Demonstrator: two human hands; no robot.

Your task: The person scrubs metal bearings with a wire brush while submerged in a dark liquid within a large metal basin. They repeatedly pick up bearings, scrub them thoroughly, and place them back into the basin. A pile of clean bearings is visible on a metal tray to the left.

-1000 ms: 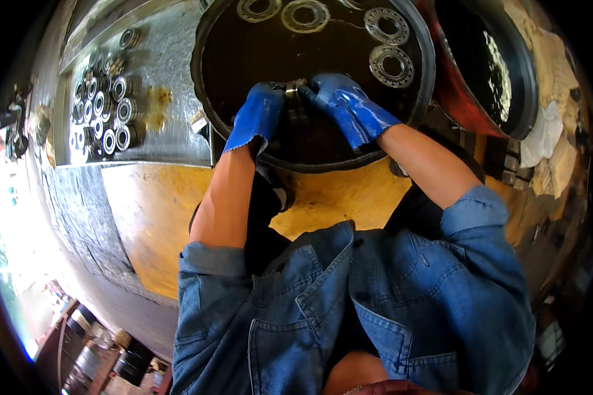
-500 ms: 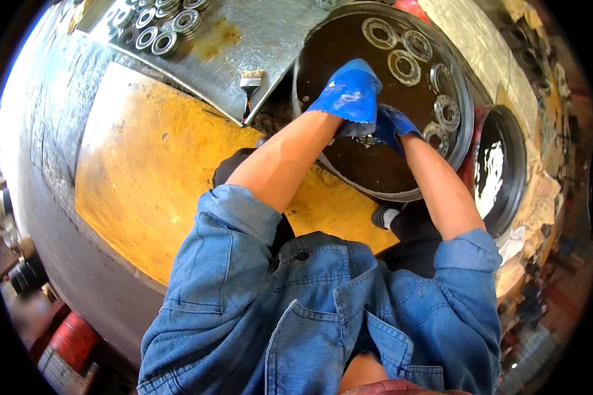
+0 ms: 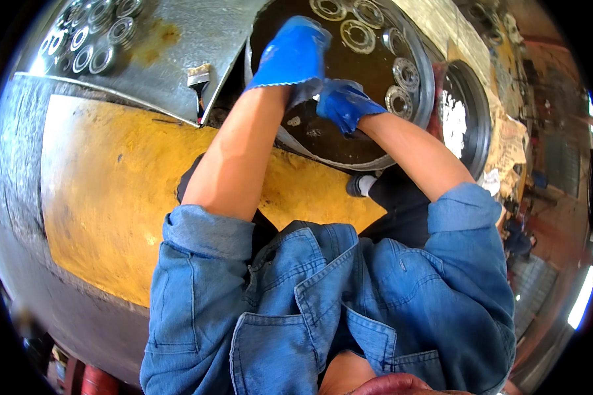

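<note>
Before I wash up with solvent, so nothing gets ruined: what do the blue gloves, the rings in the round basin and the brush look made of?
Blue gloves: probably rubber or vinyl, given the smooth, glossy surface. Rings in the round basin: likely steel, from their silvery glint. Brush: pale bristles, fibre unclear; grey, seemingly metal band; dark handle, material uncertain.

Blu gloves [image 3: 290, 54], denim shirt [image 3: 211, 296], rolled slvs [image 3: 207, 230], blk trousers [image 3: 405, 201]

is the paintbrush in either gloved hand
No, the paintbrush lies on the metal tray, apart from the left hand and the right hand.
</note>
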